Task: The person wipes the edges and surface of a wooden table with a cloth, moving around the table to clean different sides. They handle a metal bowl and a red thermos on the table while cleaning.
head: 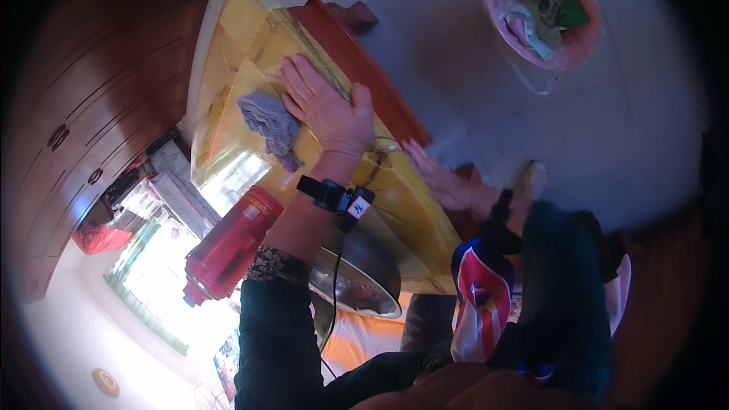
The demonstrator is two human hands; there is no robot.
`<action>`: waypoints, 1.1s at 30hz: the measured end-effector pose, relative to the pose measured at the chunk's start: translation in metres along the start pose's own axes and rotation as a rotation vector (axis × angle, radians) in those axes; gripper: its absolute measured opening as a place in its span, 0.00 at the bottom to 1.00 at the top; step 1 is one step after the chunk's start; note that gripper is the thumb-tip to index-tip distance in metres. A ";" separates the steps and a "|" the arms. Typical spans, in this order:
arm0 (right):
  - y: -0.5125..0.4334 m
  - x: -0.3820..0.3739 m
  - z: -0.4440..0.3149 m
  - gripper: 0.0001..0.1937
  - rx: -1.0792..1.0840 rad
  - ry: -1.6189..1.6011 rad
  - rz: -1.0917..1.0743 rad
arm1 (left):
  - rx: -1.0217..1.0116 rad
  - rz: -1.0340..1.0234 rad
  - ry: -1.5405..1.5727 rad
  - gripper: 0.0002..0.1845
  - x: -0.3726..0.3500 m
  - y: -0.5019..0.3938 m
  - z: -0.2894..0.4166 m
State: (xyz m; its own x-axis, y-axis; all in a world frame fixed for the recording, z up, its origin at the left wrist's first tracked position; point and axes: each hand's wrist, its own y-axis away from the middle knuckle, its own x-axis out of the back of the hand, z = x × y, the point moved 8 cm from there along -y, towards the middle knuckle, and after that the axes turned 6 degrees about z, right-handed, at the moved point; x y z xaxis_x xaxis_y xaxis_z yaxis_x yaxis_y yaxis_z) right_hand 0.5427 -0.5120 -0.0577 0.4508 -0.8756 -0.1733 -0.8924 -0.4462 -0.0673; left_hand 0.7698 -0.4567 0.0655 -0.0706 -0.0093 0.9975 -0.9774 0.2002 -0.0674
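My left hand [333, 111] lies palm down, fingers spread, on the yellowish clear plastic cover [410, 219] of a table. It wears a black wrist strap with a small device and a cable. Beside its fingers is a crumpled grey-blue cloth [270, 125], apart from the palm. My right hand [441, 179], slightly blurred, is at the table's near right edge, fingers extended along the cover's border; nothing shows in it. A red thermos flask [233, 245] and a metal basin [381, 262] are near my left forearm; the arm partly hides both.
The table's red-brown wooden side [364, 68] shows beyond the cover. On the tiled floor [455, 91] stands a waste bin [589, 28] with a pink bag and wrappers. Brown wooden cabinets [108, 68] line the left, near a bright window [154, 285]. A red-and-blue scarf [484, 307] hangs before me.
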 end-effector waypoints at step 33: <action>0.142 -0.046 0.004 0.36 -0.337 0.009 -0.022 | -0.038 -0.041 0.048 0.54 -0.003 0.001 -0.003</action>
State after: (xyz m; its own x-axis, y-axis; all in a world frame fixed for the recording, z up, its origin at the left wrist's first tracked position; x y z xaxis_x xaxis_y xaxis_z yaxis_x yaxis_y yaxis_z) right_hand 0.3956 -0.5344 -0.0635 0.4710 -0.8663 -0.1662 -0.8273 -0.4993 0.2576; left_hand 0.7699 -0.4534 0.0625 -0.0207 0.0284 0.9994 -0.9709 0.2380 -0.0269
